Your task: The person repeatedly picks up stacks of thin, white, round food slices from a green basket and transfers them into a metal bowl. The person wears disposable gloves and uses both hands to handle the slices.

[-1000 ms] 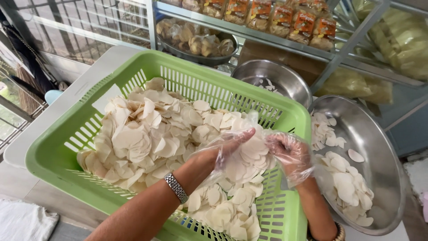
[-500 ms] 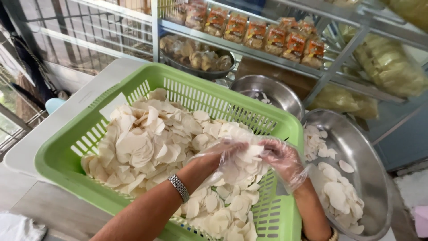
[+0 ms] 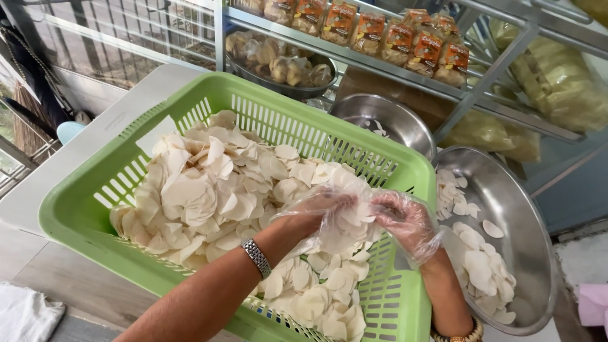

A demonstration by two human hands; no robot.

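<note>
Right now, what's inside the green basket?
The green basket holds a heap of thin pale round chips. The gloved left hand and right hand hold a bunch of chips over it. The basket's floor under the heap is mostly covered.

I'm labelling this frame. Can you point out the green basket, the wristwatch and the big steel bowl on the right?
green basket (image 3: pixel 304 117): head view, far slotted wall.
wristwatch (image 3: pixel 256 256): head view, metal band on the left wrist.
big steel bowl (image 3: pixel 506 183): head view, bare inner wall.
</note>
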